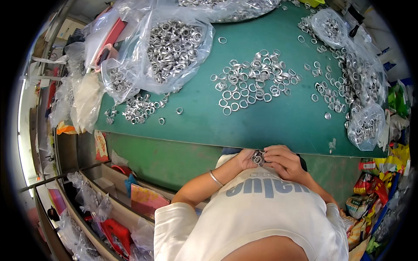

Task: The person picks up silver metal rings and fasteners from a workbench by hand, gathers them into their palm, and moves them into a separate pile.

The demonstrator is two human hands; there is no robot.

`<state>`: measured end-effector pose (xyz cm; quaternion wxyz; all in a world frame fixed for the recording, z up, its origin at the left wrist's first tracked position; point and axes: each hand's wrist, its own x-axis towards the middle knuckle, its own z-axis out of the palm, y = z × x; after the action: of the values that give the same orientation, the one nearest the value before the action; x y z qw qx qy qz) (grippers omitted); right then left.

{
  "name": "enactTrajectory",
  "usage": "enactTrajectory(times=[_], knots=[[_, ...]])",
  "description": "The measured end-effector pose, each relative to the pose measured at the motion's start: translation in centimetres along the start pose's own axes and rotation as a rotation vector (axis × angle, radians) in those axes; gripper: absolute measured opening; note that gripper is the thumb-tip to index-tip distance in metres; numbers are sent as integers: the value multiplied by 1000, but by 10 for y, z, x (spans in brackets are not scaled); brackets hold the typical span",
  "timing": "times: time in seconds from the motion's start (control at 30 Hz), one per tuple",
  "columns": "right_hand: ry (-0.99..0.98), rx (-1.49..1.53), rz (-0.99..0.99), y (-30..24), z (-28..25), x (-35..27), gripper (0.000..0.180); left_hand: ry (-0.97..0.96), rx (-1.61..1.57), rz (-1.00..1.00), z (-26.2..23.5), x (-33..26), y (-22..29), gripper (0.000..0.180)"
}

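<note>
Close to my body, at the near edge of the table, both hands meet around a small bunch of silver metal rings [257, 158]. My left hand [246, 159] is closed around the bunch, its palm side partly hidden. Curled fingers of my right hand [285, 162] press against the same rings from the right; its thumb is hard to make out. Beyond my hands, a loose spread of similar rings [250, 82] lies on the green tabletop [196, 115]. A smaller pile of rings [139, 108] sits to the left.
Clear plastic bags of rings [174, 50] stand at the far left. More bagged rings [365, 124] and loose ones line the right edge. Below left are compartmented shelves [115, 213] with bags and a red item. Colourful packets [370, 185] fill the right side.
</note>
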<state>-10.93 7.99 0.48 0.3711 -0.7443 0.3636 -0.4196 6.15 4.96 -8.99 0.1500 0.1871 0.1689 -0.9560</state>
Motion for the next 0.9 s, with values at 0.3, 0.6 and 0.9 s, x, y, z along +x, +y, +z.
enactTrajectory(times=[0.3,0.6,0.9], knots=[[306,28,73,4,1,18,9,229,225,137,7,-58,8,27],[525,73,232,6,-14,14,10,326,33,287,64,-102,-4,25],[1269,-821,295,3,-97,-31,44,203,417,164,151,-3,8,25]])
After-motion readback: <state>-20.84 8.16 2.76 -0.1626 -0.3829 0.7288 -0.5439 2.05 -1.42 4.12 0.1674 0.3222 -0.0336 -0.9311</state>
